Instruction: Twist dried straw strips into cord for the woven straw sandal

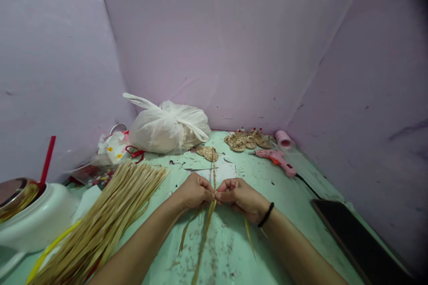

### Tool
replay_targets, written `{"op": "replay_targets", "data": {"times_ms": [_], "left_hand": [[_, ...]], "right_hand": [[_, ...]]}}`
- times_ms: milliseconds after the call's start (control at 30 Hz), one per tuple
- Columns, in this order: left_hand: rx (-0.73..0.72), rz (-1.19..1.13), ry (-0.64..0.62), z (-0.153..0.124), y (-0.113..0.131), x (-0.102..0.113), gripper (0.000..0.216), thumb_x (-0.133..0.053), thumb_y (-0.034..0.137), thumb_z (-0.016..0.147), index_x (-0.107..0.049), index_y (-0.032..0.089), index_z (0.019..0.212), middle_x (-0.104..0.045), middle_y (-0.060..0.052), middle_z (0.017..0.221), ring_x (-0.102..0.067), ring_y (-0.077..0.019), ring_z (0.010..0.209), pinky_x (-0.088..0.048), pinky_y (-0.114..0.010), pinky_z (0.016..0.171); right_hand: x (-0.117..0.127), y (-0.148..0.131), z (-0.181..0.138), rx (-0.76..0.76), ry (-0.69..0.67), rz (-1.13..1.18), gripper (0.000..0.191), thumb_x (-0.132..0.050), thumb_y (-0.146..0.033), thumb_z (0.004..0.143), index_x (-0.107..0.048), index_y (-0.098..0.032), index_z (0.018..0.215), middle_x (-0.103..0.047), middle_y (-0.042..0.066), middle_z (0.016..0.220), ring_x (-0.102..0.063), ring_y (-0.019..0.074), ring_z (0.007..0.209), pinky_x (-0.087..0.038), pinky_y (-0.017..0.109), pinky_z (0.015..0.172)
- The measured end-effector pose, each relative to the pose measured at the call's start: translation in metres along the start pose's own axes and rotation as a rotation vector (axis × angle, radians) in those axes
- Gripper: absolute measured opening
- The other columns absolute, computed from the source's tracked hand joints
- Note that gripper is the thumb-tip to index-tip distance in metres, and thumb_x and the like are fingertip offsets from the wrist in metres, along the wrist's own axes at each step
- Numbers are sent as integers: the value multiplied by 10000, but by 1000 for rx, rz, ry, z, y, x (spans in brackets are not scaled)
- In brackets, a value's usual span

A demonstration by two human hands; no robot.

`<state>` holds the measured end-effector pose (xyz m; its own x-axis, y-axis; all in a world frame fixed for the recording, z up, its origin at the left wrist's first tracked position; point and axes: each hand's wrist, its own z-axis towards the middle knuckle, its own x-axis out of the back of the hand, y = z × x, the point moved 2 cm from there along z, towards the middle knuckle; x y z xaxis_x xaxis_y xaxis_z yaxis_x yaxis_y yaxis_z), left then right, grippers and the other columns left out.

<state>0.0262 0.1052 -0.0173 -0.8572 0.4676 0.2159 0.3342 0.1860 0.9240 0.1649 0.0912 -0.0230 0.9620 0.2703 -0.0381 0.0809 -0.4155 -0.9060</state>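
Observation:
My left hand (195, 192) and my right hand (240, 197) meet at the middle of the pale green table (294, 191), both pinched on a thin braid of straw (214, 173). The finished braid runs away from my fingers to a small coiled straw disc (207, 152). Loose straw strands (204, 231) trail from my fingers back toward me. A black band sits on my right wrist.
A big bundle of straw strips (110, 213) lies at the left. Behind are a tied white plastic bag (167, 127), several coiled straw pieces (245, 140), a pink glue gun (277, 159) and a pink spool (284, 139). A white container (36, 218) stands far left, a dark phone (347, 236) at the right.

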Motion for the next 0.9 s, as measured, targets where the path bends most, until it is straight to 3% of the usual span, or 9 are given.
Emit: {"op": "replay_targets", "data": {"times_ms": [233, 400, 600, 733, 900], "left_hand": [[-68, 155, 39, 0, 1, 2, 173, -484, 156, 514, -629, 76, 563, -357, 51, 385, -257, -42, 384, -181, -197, 389], [-124, 247, 62, -2, 3, 2, 168, -472, 150, 517, -622, 77, 538, -323, 52, 398, -233, -42, 404, -170, -195, 392], [-10, 359, 1, -12, 14, 5, 138, -511, 191, 533, -611, 97, 527, -350, 46, 384, -255, -50, 380, -176, -202, 392], [130, 469, 124, -18, 20, 6, 131, -521, 217, 554, -590, 122, 498, -395, 20, 370, -336, -83, 379, -221, -215, 417], [72, 523, 407, -33, 23, -24, 7, -562, 164, 538, -563, 157, 536, -490, -42, 531, -491, -168, 610, -281, -227, 530]], "right_hand": [[-4, -1, -2, -51, -73, 80, 93, -570, -180, 565, -513, -124, 516, -364, -82, 354, -169, 10, 314, -56, 191, 337], [-5, 3, 0, -55, -43, -25, 176, -568, -242, 617, -514, -133, 489, -276, -97, 312, -142, 16, 288, -43, 206, 332], [-5, 0, -1, 2, -23, -81, 127, -581, -216, 596, -555, -120, 517, -386, -75, 346, -176, 9, 283, -69, 206, 326], [-8, -1, -1, 1, -1, -52, 81, -568, -172, 580, -554, -118, 522, -462, -57, 380, -191, 4, 288, -76, 202, 329], [-12, 3, 1, -50, 94, 45, 64, -516, -67, 505, -544, -121, 526, -467, -61, 373, -253, 14, 304, -119, 183, 343]]}}
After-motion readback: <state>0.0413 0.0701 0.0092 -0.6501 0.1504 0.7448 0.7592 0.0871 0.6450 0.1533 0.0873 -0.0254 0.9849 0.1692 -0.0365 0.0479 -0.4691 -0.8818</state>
